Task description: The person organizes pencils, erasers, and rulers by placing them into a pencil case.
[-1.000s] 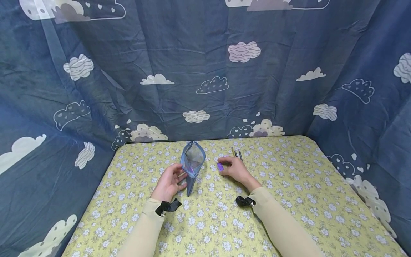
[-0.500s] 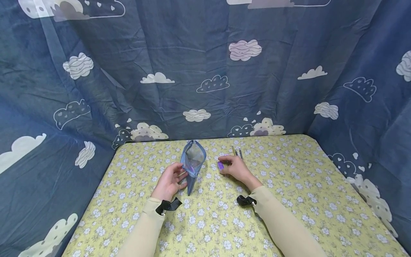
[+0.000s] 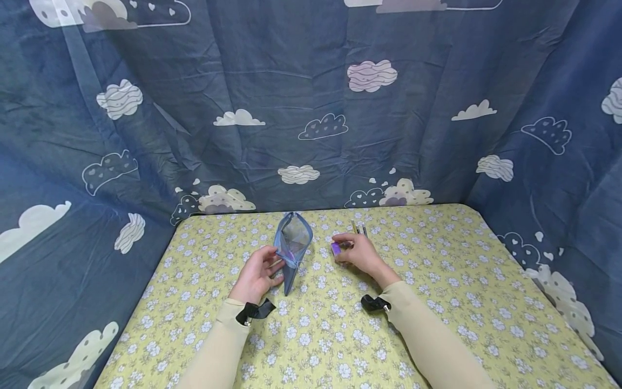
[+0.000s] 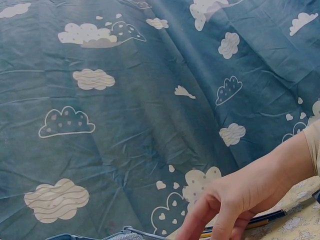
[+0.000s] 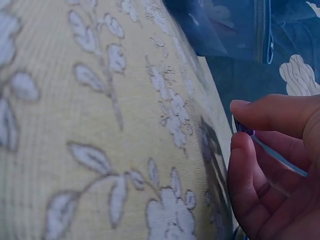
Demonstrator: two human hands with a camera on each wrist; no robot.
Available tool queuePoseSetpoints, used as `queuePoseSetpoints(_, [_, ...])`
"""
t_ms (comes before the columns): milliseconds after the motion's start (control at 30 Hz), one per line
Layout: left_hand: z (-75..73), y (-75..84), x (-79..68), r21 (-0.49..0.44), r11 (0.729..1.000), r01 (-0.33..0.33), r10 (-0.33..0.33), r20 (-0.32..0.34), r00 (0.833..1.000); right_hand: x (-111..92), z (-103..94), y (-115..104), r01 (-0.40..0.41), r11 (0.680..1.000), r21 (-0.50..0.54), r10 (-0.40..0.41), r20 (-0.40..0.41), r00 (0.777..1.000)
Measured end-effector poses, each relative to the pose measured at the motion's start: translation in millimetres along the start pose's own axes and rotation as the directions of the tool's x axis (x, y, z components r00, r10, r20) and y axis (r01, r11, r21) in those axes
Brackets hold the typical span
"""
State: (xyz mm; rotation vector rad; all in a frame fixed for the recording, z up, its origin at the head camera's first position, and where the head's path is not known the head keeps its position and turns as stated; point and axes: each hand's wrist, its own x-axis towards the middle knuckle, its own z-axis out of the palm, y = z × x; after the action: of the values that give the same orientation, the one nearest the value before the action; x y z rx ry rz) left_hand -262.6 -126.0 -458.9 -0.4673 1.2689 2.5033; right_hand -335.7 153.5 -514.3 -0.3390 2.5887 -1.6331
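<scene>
A blue zip pouch with see-through mesh stands with its mouth spread, and something pinkish-purple shows inside. My left hand holds its near left edge between thumb and fingers. To the right, my right hand pinches a small purple block between thumb and fingertips, a short way from the pouch. In the right wrist view the fingers cover most of the block, so I cannot tell its kind. Only a bit of the pouch's zip shows in the left wrist view.
Several slim pens or pencils lie just beyond my right hand, partly hidden by it. The table is covered by a yellow floral cloth. Dark blue curtains with cloud prints hang behind it and along both sides.
My right hand has shifted very slightly to the right, and the purple block has turned a little in its fingers. The left hand and pouch stay nearly still.
</scene>
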Motion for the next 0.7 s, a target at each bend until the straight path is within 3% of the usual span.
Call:
queuePoseSetpoints(200, [0.6, 0.1, -1.5, 0.005, 1.0, -0.004, 0.004, 0.004, 1.0, -2.9, -3.3, -2.5, -0.01, 1.0, 0.029, 0.01, 0.006, 1.0])
queuePoseSetpoints(700, [2.0, 1.3, -2.4, -0.003, 1.0, -0.002, 0.002, -0.008, 1.0, -10.3, -12.8, -20.0, 0.021, 1.0, -0.019, -0.021, -0.017, 1.0])
